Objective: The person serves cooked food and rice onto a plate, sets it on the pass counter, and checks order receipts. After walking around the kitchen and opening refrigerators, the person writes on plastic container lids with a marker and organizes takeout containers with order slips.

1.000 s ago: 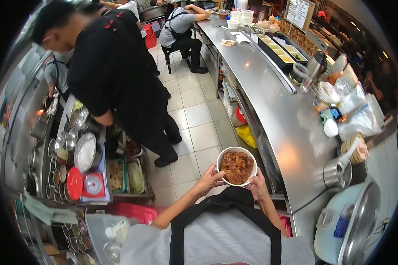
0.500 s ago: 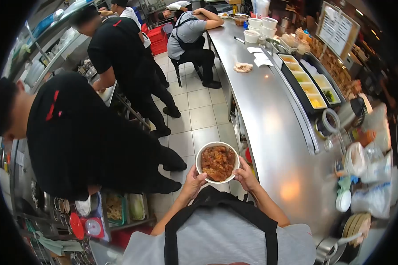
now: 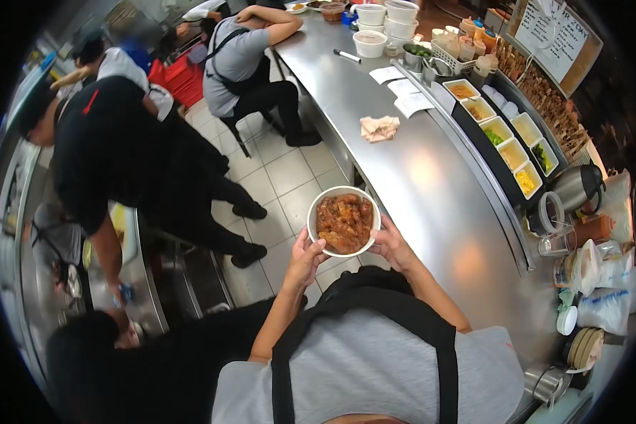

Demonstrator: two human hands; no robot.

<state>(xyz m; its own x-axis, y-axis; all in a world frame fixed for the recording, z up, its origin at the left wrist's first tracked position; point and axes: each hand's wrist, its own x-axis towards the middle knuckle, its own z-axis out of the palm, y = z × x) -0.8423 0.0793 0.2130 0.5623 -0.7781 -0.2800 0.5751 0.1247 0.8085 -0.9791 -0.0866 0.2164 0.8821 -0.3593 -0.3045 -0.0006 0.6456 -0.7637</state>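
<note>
A round white bowl [image 3: 344, 253] of reddish-brown saucy food [image 3: 344, 222] is held upright in front of my chest. My left hand [image 3: 306, 256] grips its lower left side, thumb on the outer wall. On the opposite side my right hand [image 3: 392, 244] clasps the rim and wall. The fingers under the bowl are partly hidden. Just to the right lies the edge of a long steel counter [image 3: 431, 205], and the bowl is over the tiled floor beside it.
Along the counter are a crumpled cloth [image 3: 379, 128], paper slips [image 3: 406, 95], a marker [image 3: 347, 56], stacked white tubs [image 3: 371, 35] and a rack of topping trays [image 3: 498, 131]. Two co-workers in black [image 3: 120, 155] stand at left; another person in grey [image 3: 244, 63] sits at the counter's far end.
My view has shifted along the aisle, so the counter items appear closer and the nearest co-worker has dropped to the lower left. Both hands still hold the bowl.
</note>
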